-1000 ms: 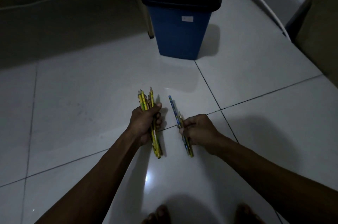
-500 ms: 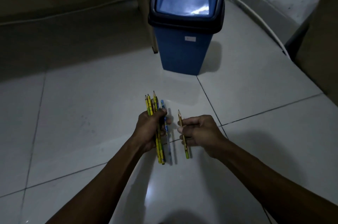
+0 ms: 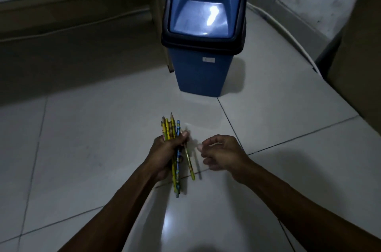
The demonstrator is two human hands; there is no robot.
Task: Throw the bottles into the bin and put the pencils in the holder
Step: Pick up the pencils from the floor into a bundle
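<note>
Pale floor tiles spread under us in a dim room, with the blue bin standing ahead, its swing lid down.

Our left hand is wrapped tight around a bundle of pencils, mostly yellow with one blue, tips pointing toward the bin; one pencil slants out at the bundle's right edge. Our right hand hovers just beside it, fingers loosely curled and apart, holding nothing.
</note>
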